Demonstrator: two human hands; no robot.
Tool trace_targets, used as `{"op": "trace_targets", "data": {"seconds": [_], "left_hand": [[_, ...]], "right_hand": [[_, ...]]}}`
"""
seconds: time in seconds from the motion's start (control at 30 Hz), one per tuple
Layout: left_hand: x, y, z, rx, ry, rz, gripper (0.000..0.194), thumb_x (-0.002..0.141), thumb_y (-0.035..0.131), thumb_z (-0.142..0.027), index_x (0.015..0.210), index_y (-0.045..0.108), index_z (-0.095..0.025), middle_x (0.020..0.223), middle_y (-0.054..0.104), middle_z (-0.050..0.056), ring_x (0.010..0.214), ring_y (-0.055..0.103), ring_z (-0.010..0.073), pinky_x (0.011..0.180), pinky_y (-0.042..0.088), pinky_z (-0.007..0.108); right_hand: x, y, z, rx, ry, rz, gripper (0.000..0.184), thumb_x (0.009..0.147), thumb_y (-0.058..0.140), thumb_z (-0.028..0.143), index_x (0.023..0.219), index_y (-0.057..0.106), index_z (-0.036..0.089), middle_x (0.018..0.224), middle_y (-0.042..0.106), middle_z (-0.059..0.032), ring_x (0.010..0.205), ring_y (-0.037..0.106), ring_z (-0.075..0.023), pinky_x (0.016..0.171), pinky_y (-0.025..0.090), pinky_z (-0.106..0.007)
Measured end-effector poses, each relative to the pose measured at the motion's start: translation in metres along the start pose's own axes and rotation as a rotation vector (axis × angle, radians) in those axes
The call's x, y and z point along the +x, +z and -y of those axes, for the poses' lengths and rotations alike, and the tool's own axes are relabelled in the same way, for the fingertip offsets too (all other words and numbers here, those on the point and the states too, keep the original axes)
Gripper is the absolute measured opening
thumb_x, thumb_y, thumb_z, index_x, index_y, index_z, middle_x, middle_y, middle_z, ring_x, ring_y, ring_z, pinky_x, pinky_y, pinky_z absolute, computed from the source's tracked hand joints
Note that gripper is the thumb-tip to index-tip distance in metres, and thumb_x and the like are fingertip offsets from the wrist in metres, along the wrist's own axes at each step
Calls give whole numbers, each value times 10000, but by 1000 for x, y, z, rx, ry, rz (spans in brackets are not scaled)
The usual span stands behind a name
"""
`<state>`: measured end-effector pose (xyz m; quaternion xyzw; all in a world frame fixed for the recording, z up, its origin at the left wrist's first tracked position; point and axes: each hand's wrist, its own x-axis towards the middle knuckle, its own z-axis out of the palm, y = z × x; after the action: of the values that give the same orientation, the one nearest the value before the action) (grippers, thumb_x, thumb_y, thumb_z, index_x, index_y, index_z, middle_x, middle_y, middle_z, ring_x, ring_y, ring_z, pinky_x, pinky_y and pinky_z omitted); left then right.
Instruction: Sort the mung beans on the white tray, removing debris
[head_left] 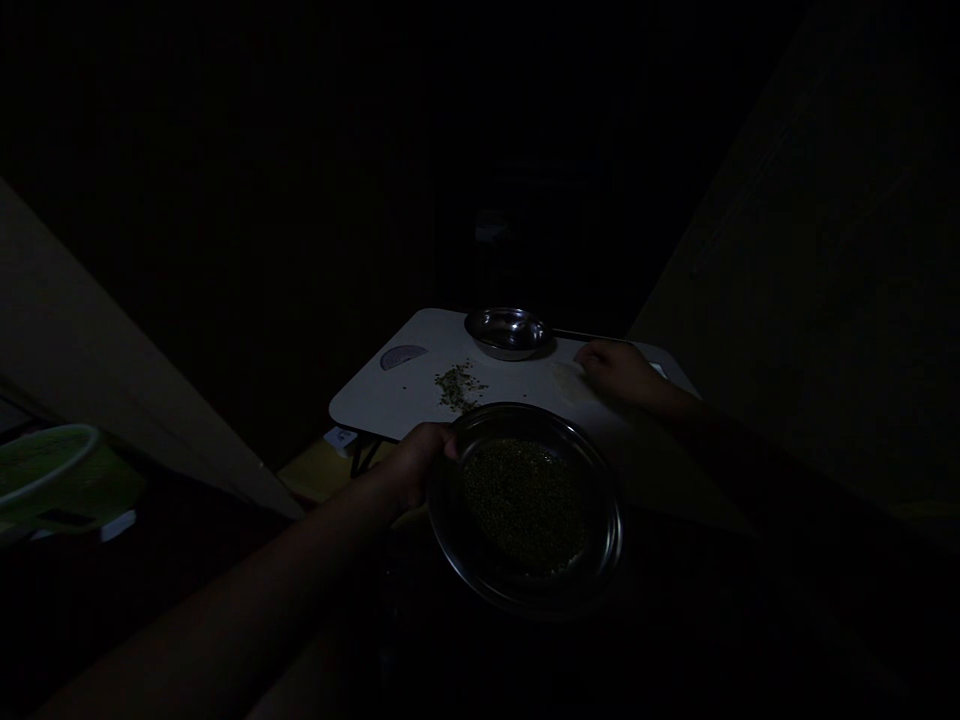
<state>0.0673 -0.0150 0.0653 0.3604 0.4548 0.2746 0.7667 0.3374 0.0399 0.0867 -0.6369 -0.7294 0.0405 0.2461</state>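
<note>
Left hand [424, 462] grips plate [604, 510] of grains [525, 505]

I see the plate at the near side of the desk [367, 400], its rim pinched by this hand. The right hand [611, 368] looks curled; if it pinches something, I cannot tell. A bowl [510, 348] stands beyond scattered bits [458, 386].

Left forearm [300, 570]: rises from the lower left corner, slanting forward and inward, bare.
Left wrist [395, 483]: roughly in line with the forearm.
Left hand [421, 462]: closed in a grip, held lower and nearer the body than the right hand [613, 368].
Left thumb [450, 443]: uppermost, pointing inward; the other fingers mostly hidden.
Right forearm [671, 402]: comes in from the right, fading into shadow toward the elbow.
Right hand: reached farther forward, back upward, fingers [590, 355] curled, their exact closure too dark to tell.
</note>
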Motion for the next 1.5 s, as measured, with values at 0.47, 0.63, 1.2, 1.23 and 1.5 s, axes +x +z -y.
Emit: {"op": "trace_targets", "data": {"seconds": [0.47,0.63,1.2,1.23,1.5], "left_hand": [[1,1,0,18,-47,19,91,399,375,-103,468,430,-128,383,434,15,352,411,116,400,339,247],[0,1,0,0,-29,19,62,397,374,-100,437,394,-143,350,399,4,328,388,109,386,325,241],[0,-2,1,-7,-47,12,106,403,388,-112,491,443,-137,393,441,18,391,455,138,364,311,222],[1,-2,1,-4,-41,8,97,404,389,-111,483,440,-135,390,437,17,386,451,135,357,302,217],[1,-2,2,11,-14,6,114,404,388,-105,480,473,-116,397,442,16,359,422,113,362,307,223]], "right_hand": [[-65,35,88,-202,-678,380,184,749,367,203,768,545,159,755,568,-35,693,484,-119,607,326,-250],[-66,39,87,-250,-719,327,185,755,366,216,785,543,172,756,563,-21,696,478,-118,614,309,-255],[-53,31,90,335,-284,445,107,708,416,199,716,512,151,601,501,14,513,428,-65,496,324,-210],[-49,26,89,428,-173,468,96,705,420,207,706,499,153,563,477,26,474,408,-57,464,313,-203],[-28,13,70,1055,136,639,137,696,465,258,610,417,163,523,395,59,405,385,-30,390,259,-186]]}}
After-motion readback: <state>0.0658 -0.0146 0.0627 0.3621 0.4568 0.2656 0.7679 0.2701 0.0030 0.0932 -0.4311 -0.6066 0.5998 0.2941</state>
